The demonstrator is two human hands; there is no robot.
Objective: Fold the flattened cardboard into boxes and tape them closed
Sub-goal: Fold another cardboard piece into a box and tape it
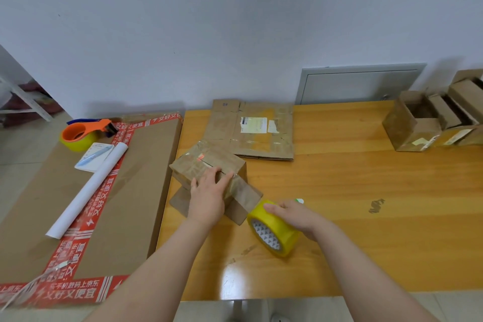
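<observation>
Box (209, 162) sits under left grip (207, 192) — right grip (292, 213) holds tape roll (274, 232).

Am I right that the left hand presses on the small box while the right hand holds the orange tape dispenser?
Not quite: the head view shows the right hand holding the yellow tape roll; the orange tape dispenser lies on the large cardboard sheet. The left hand does press on the small box.
</observation>
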